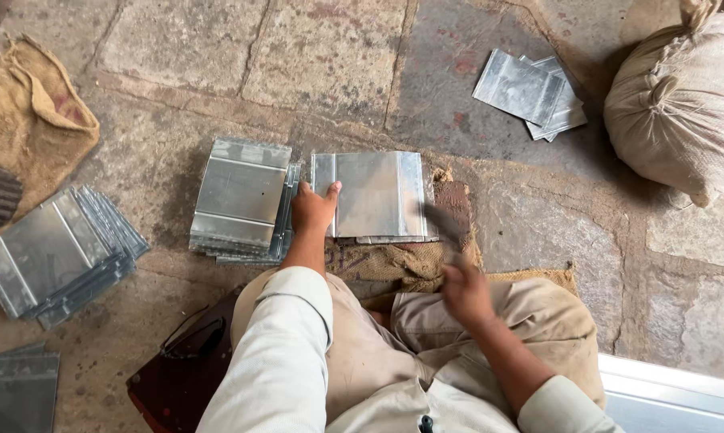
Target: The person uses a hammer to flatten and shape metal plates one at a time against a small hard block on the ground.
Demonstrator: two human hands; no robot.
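Observation:
My left hand point(312, 210) presses on the left edge of a shiny metal sheet point(376, 194) with folded side strips, thumb on top. The sheet lies on a burlap-covered block point(394, 258) in front of my knees. My right hand point(465, 290) is raised over the block's right side and grips a dark tool point(446, 224), blurred by motion, that points toward the sheet's right edge. Just left of my left hand sits a stack of similar bent sheets point(238, 200).
A fanned pile of metal sheets point(53, 252) lies at the left, more sheets point(530, 92) at the back right. A stuffed sack point(683, 104) stands far right, burlap cloth point(29, 120) far left. A dark wooden board point(182, 377) is beside my left leg.

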